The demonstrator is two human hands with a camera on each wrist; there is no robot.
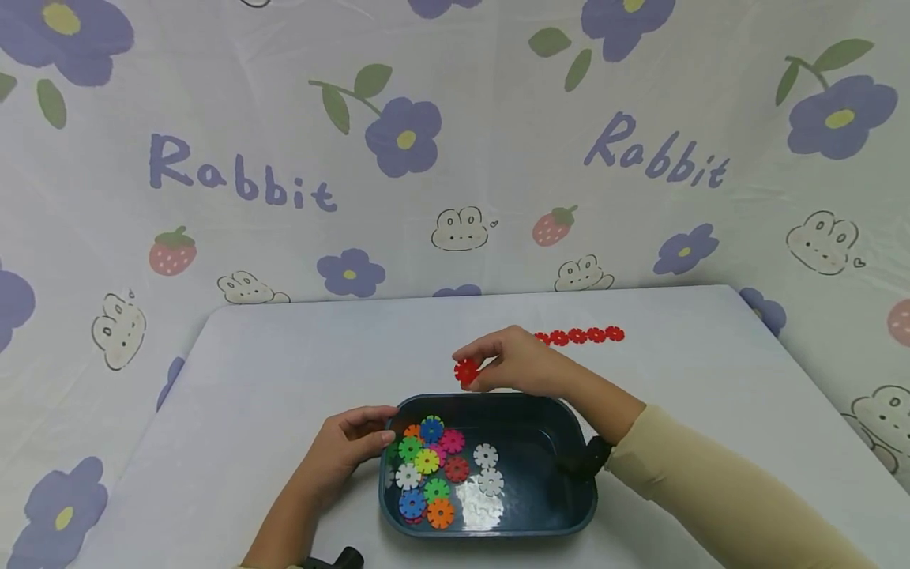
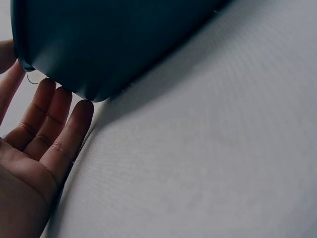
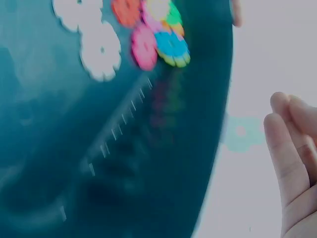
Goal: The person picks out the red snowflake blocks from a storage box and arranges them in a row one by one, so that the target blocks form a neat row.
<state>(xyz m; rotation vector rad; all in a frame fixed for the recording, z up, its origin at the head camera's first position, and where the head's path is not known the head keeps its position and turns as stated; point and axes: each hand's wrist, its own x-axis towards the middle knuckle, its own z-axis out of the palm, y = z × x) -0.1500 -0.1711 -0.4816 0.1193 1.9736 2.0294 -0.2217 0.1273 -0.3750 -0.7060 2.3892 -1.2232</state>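
Observation:
My right hand (image 1: 519, 361) pinches a red toothed plastic disc (image 1: 465, 371) between thumb and fingers, just beyond the far rim of a dark teal tray (image 1: 547, 506). That disc cannot be made out in the right wrist view, where the right hand's fingers (image 3: 282, 148) show beside the tray wall. With its thumb at the rim and its other fingers along the outside, my left hand (image 1: 348, 444) grips the tray's left end. Discs of several colours lie in the tray's left half, among them an orange disc (image 1: 440, 513) and two white ones, the nearer white disc (image 1: 490, 481) towards the middle.
Behind the right hand, a row of red discs (image 1: 596, 335) lies on the white table (image 1: 320, 348), its left end partly hidden by that hand. A printed cloth (image 1: 483, 158) hangs behind the table. Dark straps with cameras sit at both wrists.

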